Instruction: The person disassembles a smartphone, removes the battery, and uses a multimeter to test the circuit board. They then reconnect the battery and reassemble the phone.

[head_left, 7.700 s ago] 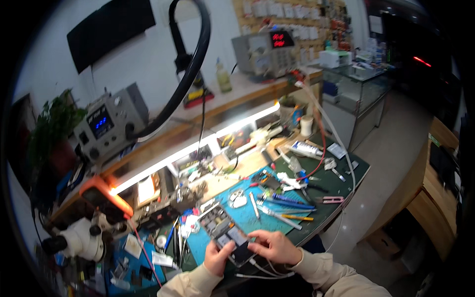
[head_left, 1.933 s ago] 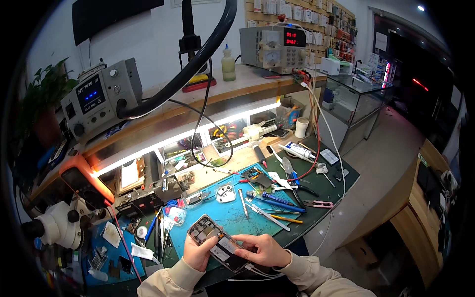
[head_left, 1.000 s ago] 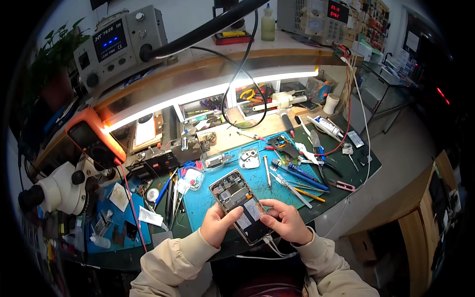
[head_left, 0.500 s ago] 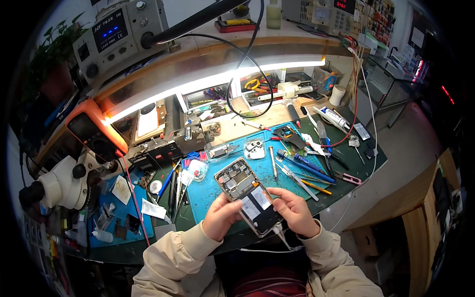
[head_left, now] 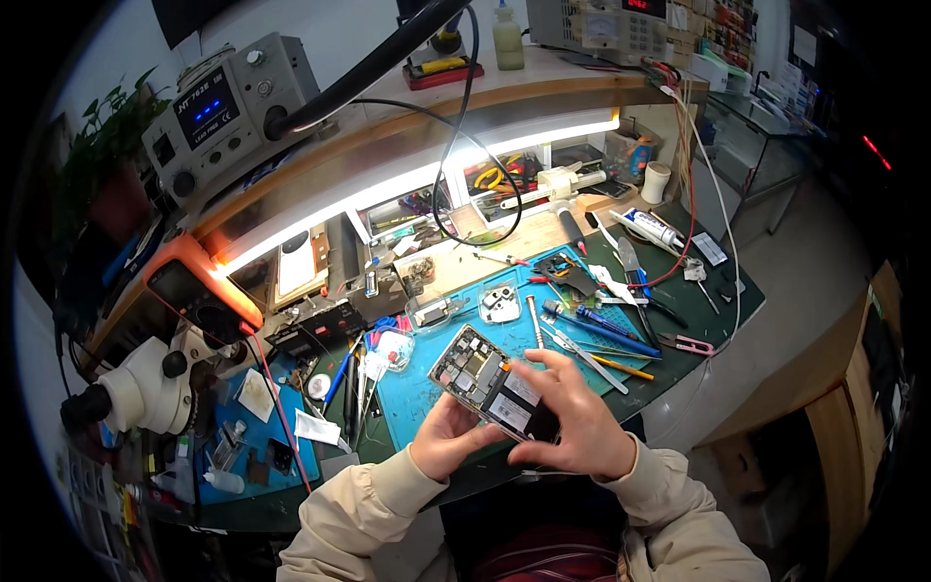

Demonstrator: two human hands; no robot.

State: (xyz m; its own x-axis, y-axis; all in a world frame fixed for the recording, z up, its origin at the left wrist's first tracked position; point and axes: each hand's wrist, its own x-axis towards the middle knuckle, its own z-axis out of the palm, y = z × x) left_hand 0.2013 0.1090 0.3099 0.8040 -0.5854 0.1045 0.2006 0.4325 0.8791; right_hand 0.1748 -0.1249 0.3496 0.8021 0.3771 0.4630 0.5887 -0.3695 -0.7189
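An opened smartphone (head_left: 482,373) with its inner boards, metal shields and battery bared lies tilted in my left hand (head_left: 448,438). That hand is closed on the phone's left side, its thumb along the lower edge. My right hand (head_left: 580,417) arches over the phone's lower right part, fingers spread and thumb held apart near its bottom end. Whether its fingertips touch the phone I cannot tell. The battery (head_left: 512,412) is partly covered by the right hand. Beneath is a blue work mat (head_left: 407,388).
Beyond the phone stand small clear boxes of parts (head_left: 499,303). Tweezers (head_left: 585,364), screwdrivers (head_left: 606,328) and pink-handled scissors (head_left: 687,343) lie at right. A microscope (head_left: 136,383) and an orange multimeter (head_left: 199,291) stand at left. A black cable (head_left: 456,145) hangs over the bench.
My right hand has left the phone's lower right edge and now spreads over its lower part. The phone has tilted more to the left. The white cable at its bottom end no longer shows.
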